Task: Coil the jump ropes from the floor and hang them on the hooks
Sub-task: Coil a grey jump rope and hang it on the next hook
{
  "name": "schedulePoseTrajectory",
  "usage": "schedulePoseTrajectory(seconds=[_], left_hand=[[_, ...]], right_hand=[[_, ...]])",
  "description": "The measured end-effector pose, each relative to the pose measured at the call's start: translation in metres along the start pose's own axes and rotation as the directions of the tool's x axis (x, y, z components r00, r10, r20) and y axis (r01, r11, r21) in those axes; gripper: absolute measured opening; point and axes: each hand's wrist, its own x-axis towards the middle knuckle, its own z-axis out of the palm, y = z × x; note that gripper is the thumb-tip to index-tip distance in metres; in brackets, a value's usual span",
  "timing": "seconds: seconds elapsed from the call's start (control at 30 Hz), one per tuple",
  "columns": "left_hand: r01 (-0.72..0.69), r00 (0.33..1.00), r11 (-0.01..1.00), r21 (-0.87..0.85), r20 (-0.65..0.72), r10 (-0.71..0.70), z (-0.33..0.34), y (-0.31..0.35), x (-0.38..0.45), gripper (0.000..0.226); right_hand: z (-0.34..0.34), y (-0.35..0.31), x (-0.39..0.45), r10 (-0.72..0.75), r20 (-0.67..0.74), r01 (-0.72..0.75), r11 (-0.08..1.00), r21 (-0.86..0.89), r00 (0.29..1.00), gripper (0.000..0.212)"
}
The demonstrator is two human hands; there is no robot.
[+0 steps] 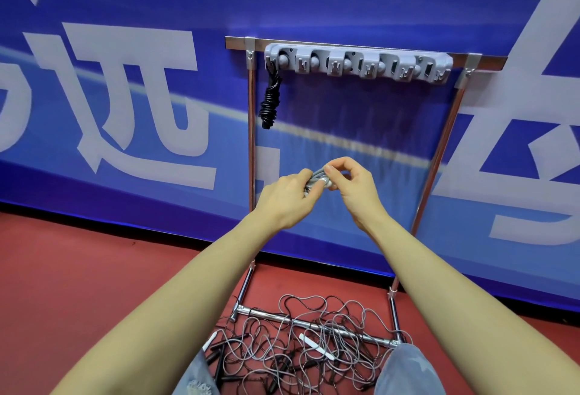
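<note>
Grey jump rope (317, 179), gathered into a small coil, sits between both hands in front of the metal rack (251, 143). Left hand (284, 198) grips one end of the coil with curled fingers; right hand (351, 182) pinches the other end between thumb and forefinger. Above them, the grey hook rail (357, 61) carries one coiled black rope (270, 99) on its leftmost hook. Down on the red floor (94, 284), a tangle of loose ropes (301, 341) lies over the rack's base bar, between the person's knees.
</note>
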Motion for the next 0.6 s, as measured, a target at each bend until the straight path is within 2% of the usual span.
schedulePoseTrajectory(seconds=[0.17,0.4,0.5,0.6], left_hand=[[-0.044,0.999,0.996,0.075,-0.013,0.045,0.004,-0.003,0.002,0.038],[0.054,0.996,0.993,0.104,-0.071,-0.046,0.007,-0.014,0.003,0.048],[0.06,0.993,0.978,0.198,-0.114,-0.037,0.009,-0.012,0.003,0.05],[-0.022,0.963,0.952,0.305,-0.248,0.102,0.009,-0.013,0.003,0.057]], right_hand=[[0.0,0.001,-0.001,0.002,-0.002,-0.002,0.998,0.07,1.0,0.012],[-0.004,0.003,-0.005,0.072,0.144,-0.101,0.974,0.203,0.987,0.024],[-0.001,-0.002,-0.003,0.129,0.076,-0.144,0.959,0.243,0.989,0.018],[0.005,-0.008,0.003,0.19,-0.006,-0.189,0.979,0.082,0.982,0.011]])
